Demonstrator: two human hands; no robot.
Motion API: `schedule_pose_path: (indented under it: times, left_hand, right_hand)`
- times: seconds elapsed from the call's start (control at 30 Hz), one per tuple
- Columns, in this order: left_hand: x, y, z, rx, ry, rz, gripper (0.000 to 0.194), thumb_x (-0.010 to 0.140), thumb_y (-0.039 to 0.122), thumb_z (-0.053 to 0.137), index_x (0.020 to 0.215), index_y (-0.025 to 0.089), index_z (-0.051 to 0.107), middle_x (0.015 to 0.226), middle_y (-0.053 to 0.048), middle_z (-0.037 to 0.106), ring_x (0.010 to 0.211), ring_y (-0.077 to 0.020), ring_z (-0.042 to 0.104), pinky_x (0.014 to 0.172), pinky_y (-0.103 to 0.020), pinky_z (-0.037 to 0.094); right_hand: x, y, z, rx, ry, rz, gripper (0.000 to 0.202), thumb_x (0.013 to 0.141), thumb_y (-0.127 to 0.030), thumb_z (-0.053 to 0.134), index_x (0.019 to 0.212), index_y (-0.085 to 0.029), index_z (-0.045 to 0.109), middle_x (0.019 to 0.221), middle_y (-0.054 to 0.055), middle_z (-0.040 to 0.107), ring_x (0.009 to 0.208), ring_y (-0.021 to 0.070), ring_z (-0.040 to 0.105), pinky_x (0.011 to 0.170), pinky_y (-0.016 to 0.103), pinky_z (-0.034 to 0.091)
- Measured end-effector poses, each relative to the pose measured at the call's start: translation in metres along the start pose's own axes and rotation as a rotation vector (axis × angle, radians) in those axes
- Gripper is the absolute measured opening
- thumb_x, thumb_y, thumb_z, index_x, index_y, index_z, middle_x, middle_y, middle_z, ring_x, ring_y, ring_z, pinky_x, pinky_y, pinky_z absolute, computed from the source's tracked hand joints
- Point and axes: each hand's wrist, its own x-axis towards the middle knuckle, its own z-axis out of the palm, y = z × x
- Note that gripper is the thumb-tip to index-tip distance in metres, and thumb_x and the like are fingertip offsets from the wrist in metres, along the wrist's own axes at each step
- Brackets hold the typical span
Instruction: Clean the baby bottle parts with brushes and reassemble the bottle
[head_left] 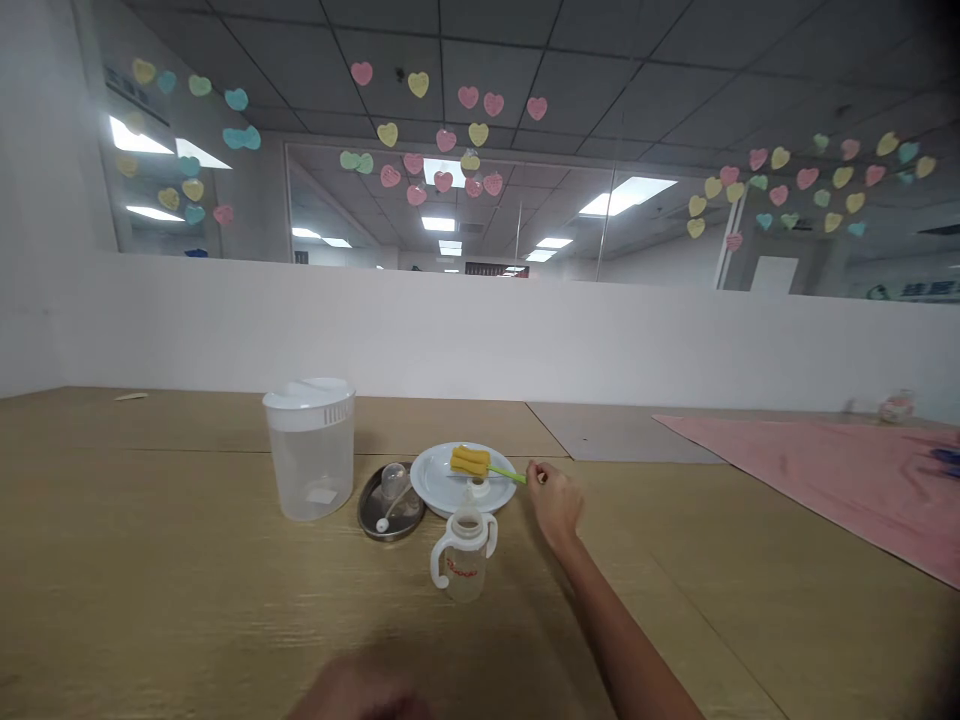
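Two bare hands show over a wooden table [150, 600]. The right hand [553, 500] reaches forward with its fingertips pinched together at the green handle end of a sponge brush [480, 463]; whether they actually clamp the handle or only touch it cannot be told at this size. From that pinch the brush runs away to the left, its yellow sponge head resting on a white plate [439, 480]. Just nearer than the plate and left of the pinch stands an open baby bottle [465, 552] with two white side handles, holding a little brownish liquid. Further left of the grip, touching the plate's edge, lies a small metal dish [373, 510] carrying a clear dome-shaped piece and a little white stick. Beyond that stands a translucent lidded pitcher [309, 450]. Well off to the right of the hand a pink cloth [825, 470] is spread. The left hand [360, 695] is a blur at the bottom edge; its fingers cannot be made out.
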Motion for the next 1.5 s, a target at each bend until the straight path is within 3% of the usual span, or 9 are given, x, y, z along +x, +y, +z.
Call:
schedule_pose_path:
  times: [0.17, 0.37, 0.47, 0.6, 0.7, 0.77, 0.87, 1.13, 1.5]
  left_hand:
    - [0.129, 0.042, 0.012, 0.158, 0.076, 0.084, 0.044, 0.088, 0.044, 0.033, 0.079, 0.019, 0.068, 0.055, 0.001, 0.057, 0.054, -0.0148, 0.051, 0.054, -0.025, 0.035]
    - [0.212, 0.018, 0.058, 0.365, -0.208, 0.118, 0.026, 0.071, 0.037, 0.059, 0.062, 0.015, 0.067, 0.061, -0.005, 0.063, 0.056, -0.0166, 0.053, 0.052, -0.025, 0.031]
    - [0.216, 0.010, 0.069, 0.347, -0.260, 0.117, 0.016, 0.060, 0.030, 0.068, 0.057, 0.015, 0.066, 0.060, -0.005, 0.063, 0.056, -0.0179, 0.055, 0.053, -0.026, 0.034]
    - [0.207, 0.008, 0.056, 0.285, -0.143, 0.160, 0.018, 0.074, 0.029, 0.055, 0.077, 0.017, 0.068, 0.076, -0.004, 0.067, 0.070, -0.0175, 0.059, 0.062, -0.025, 0.041]
    - [0.188, -0.008, 0.036, 0.242, 0.117, 0.196, 0.033, 0.088, 0.035, 0.037, 0.102, 0.015, 0.059, 0.096, -0.007, 0.063, 0.086, -0.0171, 0.057, 0.077, -0.027, 0.042]
    - [0.174, -0.027, 0.022, 0.202, 0.401, 0.341, 0.032, 0.088, 0.040, 0.038, 0.097, 0.016, 0.058, 0.092, -0.007, 0.061, 0.086, -0.0177, 0.055, 0.079, -0.028, 0.042]
    - [0.159, -0.061, 0.005, 0.272, 0.552, 0.370, 0.028, 0.088, 0.038, 0.039, 0.086, 0.016, 0.056, 0.082, -0.006, 0.059, 0.081, -0.0180, 0.054, 0.077, -0.028, 0.042]
    - [0.159, -0.090, 0.002, 0.668, 0.162, 0.170, 0.023, 0.081, 0.024, 0.044, 0.092, 0.018, 0.064, 0.093, -0.008, 0.067, 0.090, -0.0220, 0.058, 0.080, -0.031, 0.041]
    - [0.154, -0.093, 0.006, 0.569, 0.273, 0.208, 0.033, 0.089, 0.032, 0.034, 0.093, 0.017, 0.063, 0.092, -0.007, 0.065, 0.088, -0.0211, 0.058, 0.080, -0.031, 0.043]
  right_hand:
    - [0.000, 0.000, -0.002, 0.127, -0.049, 0.061, 0.037, 0.088, -0.038, 0.039, 0.082, -0.019, 0.069, 0.078, 0.005, 0.067, 0.064, 0.0131, 0.053, 0.053, 0.023, 0.021]
    - [0.002, 0.001, -0.001, 0.235, -0.082, 0.116, 0.046, 0.090, -0.043, 0.032, 0.085, -0.017, 0.070, 0.078, 0.008, 0.066, 0.066, 0.0165, 0.052, 0.054, 0.023, 0.024]
    - [0.002, 0.001, -0.001, 0.237, -0.087, 0.122, 0.045, 0.089, -0.042, 0.032, 0.084, -0.017, 0.070, 0.076, 0.008, 0.066, 0.065, 0.0172, 0.052, 0.054, 0.023, 0.025]
    - [0.003, 0.001, 0.000, 0.235, -0.085, 0.126, 0.046, 0.089, -0.041, 0.031, 0.081, -0.017, 0.069, 0.073, 0.007, 0.065, 0.063, 0.0164, 0.052, 0.052, 0.024, 0.025]
    - [0.003, 0.000, 0.003, 0.220, -0.130, 0.105, 0.046, 0.088, -0.040, 0.031, 0.078, -0.016, 0.069, 0.073, 0.007, 0.066, 0.063, 0.0158, 0.053, 0.052, 0.023, 0.025]
    - [0.003, -0.001, 0.006, 0.203, -0.154, 0.065, 0.043, 0.088, -0.038, 0.034, 0.077, -0.017, 0.069, 0.074, 0.006, 0.066, 0.064, 0.0154, 0.053, 0.052, 0.023, 0.025]
    - [0.001, -0.001, 0.009, 0.182, -0.165, 0.014, 0.040, 0.087, -0.036, 0.037, 0.077, -0.017, 0.070, 0.075, 0.005, 0.067, 0.066, 0.0147, 0.054, 0.052, 0.022, 0.024]
    - [0.001, 0.006, 0.005, 0.178, -0.148, 0.010, 0.056, 0.090, -0.052, 0.028, 0.071, -0.016, 0.067, 0.067, 0.006, 0.063, 0.059, 0.0137, 0.050, 0.050, 0.022, 0.023]
    - [0.005, 0.016, -0.001, -0.028, -0.138, -0.160, 0.057, 0.089, -0.057, 0.033, 0.068, -0.015, 0.067, 0.068, 0.005, 0.064, 0.060, 0.0112, 0.048, 0.050, 0.023, 0.017]
